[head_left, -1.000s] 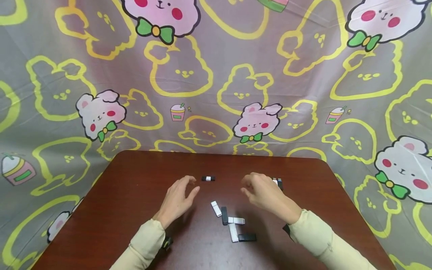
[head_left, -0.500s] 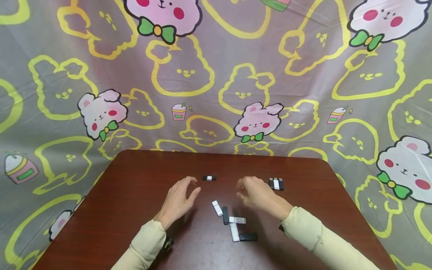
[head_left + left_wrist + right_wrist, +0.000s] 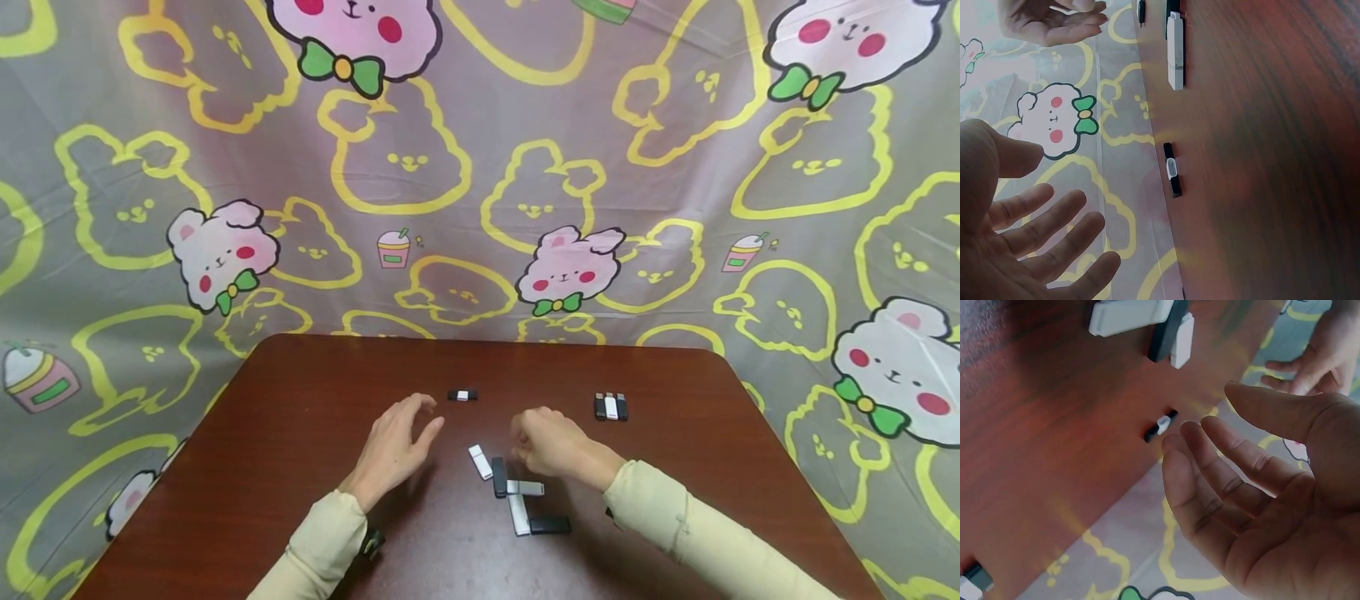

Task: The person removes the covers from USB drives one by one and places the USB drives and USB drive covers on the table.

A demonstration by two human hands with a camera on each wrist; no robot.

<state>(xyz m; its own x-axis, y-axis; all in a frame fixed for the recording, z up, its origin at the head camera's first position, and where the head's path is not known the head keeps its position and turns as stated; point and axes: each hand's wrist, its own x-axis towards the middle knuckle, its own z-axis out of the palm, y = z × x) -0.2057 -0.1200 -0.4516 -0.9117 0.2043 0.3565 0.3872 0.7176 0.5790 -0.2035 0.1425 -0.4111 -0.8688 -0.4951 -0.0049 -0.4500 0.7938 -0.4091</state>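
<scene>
My left hand [image 3: 393,446] hovers over the table with relaxed fingers and holds nothing; the left wrist view shows its palm and spread fingers. My right hand [image 3: 558,446], also without anything in it, hangs over the drives with gently bent fingers. Between and below the hands lie several USB flash drives: a white one [image 3: 480,462], an upright-lying black one [image 3: 499,477], a silver-white one [image 3: 527,488], a longer white one [image 3: 519,515] and a black one [image 3: 550,525]. These sit end to side in a zigzag. In the right wrist view, the right thumb stands apart from the fingers.
Farther back lies a black drive with a white middle [image 3: 462,395]. At the back right, three flash drives [image 3: 611,407], black, white and black, stand side by side with plugs pointing away. A cartoon-print curtain [image 3: 420,292] hangs behind the brown table [image 3: 315,375].
My right hand has moved left and nearer to me, from beside the back-right trio to just above the zigzag, uncovering the trio. The left hand and the drives keep their places.
</scene>
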